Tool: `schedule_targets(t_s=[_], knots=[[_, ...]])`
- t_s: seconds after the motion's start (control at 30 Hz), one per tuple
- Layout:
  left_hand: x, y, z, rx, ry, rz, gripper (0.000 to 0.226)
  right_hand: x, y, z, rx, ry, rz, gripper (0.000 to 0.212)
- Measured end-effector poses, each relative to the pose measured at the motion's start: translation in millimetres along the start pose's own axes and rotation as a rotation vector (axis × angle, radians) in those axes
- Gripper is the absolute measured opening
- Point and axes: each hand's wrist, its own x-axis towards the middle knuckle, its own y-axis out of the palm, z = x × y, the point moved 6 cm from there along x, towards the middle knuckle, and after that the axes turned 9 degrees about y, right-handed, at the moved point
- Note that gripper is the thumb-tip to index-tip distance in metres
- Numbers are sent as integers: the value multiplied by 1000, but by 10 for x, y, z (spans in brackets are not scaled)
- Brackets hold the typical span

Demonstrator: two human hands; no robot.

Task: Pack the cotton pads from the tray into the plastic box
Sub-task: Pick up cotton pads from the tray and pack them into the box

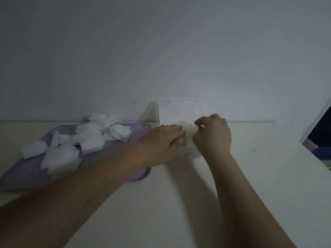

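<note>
Your left hand [161, 141] lies flat, fingers straight, pressing into the open plastic box [179, 111]. Your right hand [213, 136] curls at its rim; I cannot tell whether it pinches anything. Most cotton pads [89, 140] sit heaped on the tray [138, 129]. They look light, soft and compressible, so pinch small stacks by their edges.

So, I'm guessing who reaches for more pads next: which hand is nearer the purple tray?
Left. The left hand is at the left side of the box, just right of the tray; the right hand is at its right side, farther off.
</note>
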Motion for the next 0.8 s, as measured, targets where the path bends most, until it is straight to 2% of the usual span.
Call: schedule_targets(t_s=[0.07,0.13,0.2,0.27,0.37,0.47,0.53,0.6,0.7,0.8], knots=[[-106,-113,21,18,-52,-24,34,-142,-42,232,83,-116,-67,34],[-268,-251,82,20,-120,10,34,-382,-27,541,168,-262,-59,36],[-444,-387,127,11,-151,51,28,-657,83,800,234,-410,26,40],[-708,-526,234,112,-236,117,32,-901,265,966,294,-457,177,40],[-1208,-735,600,339,-512,262,60,-1065,524,1066,227,-435,347,44],[-1777,-1045,974,345,-796,277,93,-1158,612,1260,164,-527,355,39],[-2141,-1201,1156,342,-931,265,107,-1234,668,1430,144,-600,315,35],[-2372,-1232,1252,310,-1025,252,118,-1270,771,1543,140,-578,363,37],[-2583,-1185,1350,242,-1105,241,128,-1269,1058,1636,73,-476,541,53],[-2620,-1133,1420,163,-1066,235,119,-1221,1250,1554,-35,-385,640,72]])
